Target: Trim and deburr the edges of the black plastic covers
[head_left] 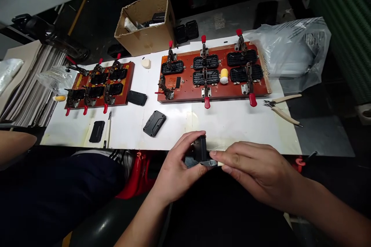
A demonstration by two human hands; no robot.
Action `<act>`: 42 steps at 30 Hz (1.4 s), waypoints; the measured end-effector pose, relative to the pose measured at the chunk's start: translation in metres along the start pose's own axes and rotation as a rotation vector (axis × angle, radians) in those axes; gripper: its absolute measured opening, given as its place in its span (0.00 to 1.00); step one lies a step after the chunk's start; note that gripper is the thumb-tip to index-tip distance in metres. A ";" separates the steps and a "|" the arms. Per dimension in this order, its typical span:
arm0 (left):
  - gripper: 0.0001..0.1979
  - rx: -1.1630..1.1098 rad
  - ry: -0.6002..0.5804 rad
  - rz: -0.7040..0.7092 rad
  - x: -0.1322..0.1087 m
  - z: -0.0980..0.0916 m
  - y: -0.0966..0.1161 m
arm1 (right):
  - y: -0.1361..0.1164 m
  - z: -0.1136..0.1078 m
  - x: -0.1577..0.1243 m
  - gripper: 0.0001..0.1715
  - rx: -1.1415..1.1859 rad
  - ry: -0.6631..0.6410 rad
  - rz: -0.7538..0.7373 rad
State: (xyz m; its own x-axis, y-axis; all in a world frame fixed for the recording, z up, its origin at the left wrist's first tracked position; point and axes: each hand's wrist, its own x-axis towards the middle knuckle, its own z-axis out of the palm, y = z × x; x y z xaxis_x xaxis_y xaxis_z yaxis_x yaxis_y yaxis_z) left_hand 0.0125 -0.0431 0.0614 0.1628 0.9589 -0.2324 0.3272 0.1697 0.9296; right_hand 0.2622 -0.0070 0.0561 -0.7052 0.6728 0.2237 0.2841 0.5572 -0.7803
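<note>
Pinching black plastic cover: left hand, fingers opposite thumb. Pinching pale-handled knife: right hand. Possible hazard: excess pressure, blade slipping, nicking thumb.

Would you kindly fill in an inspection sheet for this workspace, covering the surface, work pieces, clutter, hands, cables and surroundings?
Surface: white sheet, yellowish in places.
Job's things: black part held up, with pale-handled blade near its lower end, contact unclear; larger clamp board and smaller clamp board beyond.
Clutter: loose black covers, slim pale tool, cutters with handles spread.
Hands: left hand grips the black part; right hand grips the pale-handled blade.
Cables: nothing seen.
Surroundings: cardboard box, plastic bag, red seat, neighbouring person's dark clothing at left.
</note>
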 end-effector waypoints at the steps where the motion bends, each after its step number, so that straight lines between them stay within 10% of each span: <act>1: 0.32 0.003 -0.007 -0.002 0.000 0.000 0.000 | 0.000 0.000 0.000 0.28 -0.009 0.002 -0.002; 24: 0.31 0.005 -0.054 -0.028 0.000 -0.001 0.001 | 0.002 0.003 -0.003 0.24 0.026 0.017 0.006; 30: 0.33 -0.040 -0.185 -0.015 -0.004 0.004 0.005 | 0.036 -0.007 0.003 0.20 -0.167 0.172 0.335; 42: 0.32 -0.068 -0.231 -0.016 0.003 0.014 0.002 | 0.016 0.024 0.014 0.22 0.525 0.142 0.609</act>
State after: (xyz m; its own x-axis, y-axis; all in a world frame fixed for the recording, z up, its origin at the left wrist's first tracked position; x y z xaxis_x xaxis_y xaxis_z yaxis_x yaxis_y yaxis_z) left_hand 0.0270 -0.0430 0.0579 0.3696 0.8796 -0.2996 0.2697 0.2070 0.9404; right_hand 0.2418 0.0000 0.0328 -0.4260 0.8591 -0.2837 0.2250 -0.2031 -0.9529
